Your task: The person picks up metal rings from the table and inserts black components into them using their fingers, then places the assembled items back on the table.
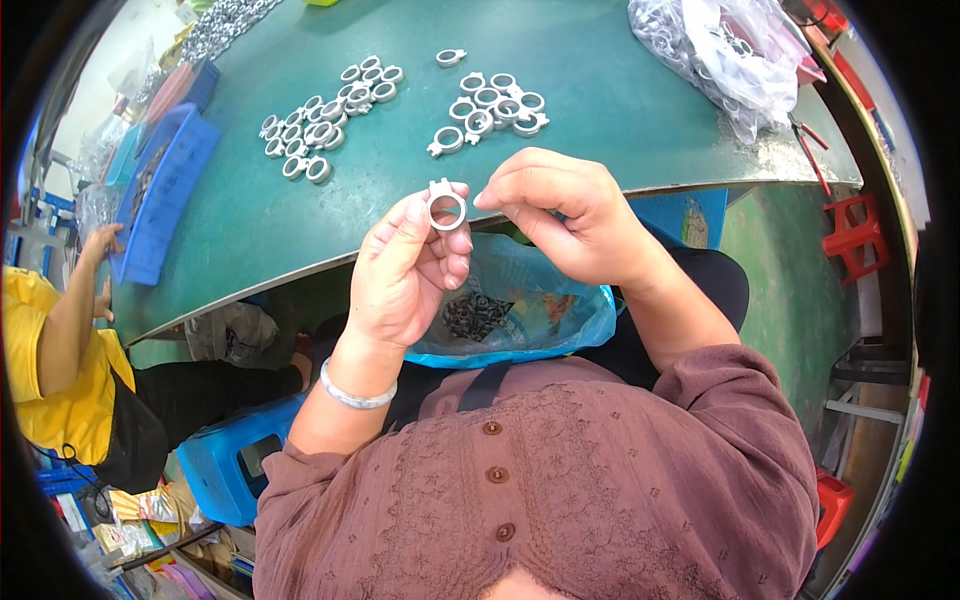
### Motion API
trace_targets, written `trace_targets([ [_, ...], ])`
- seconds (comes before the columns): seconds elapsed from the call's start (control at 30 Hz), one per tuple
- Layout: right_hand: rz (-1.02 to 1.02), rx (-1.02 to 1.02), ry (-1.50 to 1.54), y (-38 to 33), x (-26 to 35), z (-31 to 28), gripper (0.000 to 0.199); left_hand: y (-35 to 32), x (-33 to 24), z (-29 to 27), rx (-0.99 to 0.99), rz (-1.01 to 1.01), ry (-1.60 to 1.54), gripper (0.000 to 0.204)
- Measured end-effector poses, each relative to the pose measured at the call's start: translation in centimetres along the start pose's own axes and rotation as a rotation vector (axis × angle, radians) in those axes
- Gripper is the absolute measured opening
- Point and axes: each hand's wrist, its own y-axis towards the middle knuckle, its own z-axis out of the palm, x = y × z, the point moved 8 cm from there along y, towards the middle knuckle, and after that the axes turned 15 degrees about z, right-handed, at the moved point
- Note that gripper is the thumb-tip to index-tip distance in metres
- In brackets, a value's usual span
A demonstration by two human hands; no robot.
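Observation:
My left hand [398, 262] pinches a silver metal ring clamp [434, 222] between thumb and fingers, its small lugs pointing up. Just right of the clamp is my right hand [565, 213], thumb and fingertips drawn together; whether something tiny sits between them I cannot make out. Beyond my hands, similar ring clamps lie on the green table in a left group [322, 130] and a right group [487, 98], with a single clamp [450, 57] apart at the back. Below my hands, a blue plastic bag [580, 325] in my lap holds small dark metal parts [478, 316].
At the far right of the green table [390, 220] rests a clear plastic bag [715, 50] of metal rings. A blue bin [160, 195] stands at the left edge, touched by a co-worker in yellow [65, 370]. Stools stand nearby, one blue [225, 465], one red [855, 240].

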Motion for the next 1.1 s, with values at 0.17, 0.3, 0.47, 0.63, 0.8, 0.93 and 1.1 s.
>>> trace_targets([
  [0.17, -0.006, -0.011, -0.012, 0.0, 0.0, 0.0, 0.015, 0.0, 0.1, 0.1, 0.016, -0.005, -0.034, 0.034],
  [0.3, -0.005, -0.013, -0.009, -0.1, -0.1, 0.0, 0.015, 0.0, 0.1, 0.1, 0.006, -0.014, -0.028, 0.035],
  [0.47, -0.002, -0.012, -0.011, 0.0, -0.2, 0.0, 0.015, 0.0, 0.0, 0.0, -0.011, -0.027, -0.020, 0.036],
  [0.63, 0.000, -0.014, -0.036, 0.0, -0.3, 0.0, 0.015, 0.0, 0.2, 0.0, -0.019, -0.044, -0.053, 0.037],
  [0.8, -0.004, -0.021, -0.053, 0.0, -0.4, 0.0, 0.015, 0.0, 0.3, -0.2, 0.008, -0.043, -0.084, 0.039],
  [0.93, 0.004, -0.079, -0.147, 0.5, -1.1, -0.4, 0.012, -0.5, 0.3, -0.1, 0.055, -0.090, 0.141, 0.033],
  [1.1, -0.031, -0.130, -0.466, 2.1, -1.6, 0.5, 0.014, -2.4, 1.7, 0.6, 0.468, -0.138, 0.890, 0.016],
])
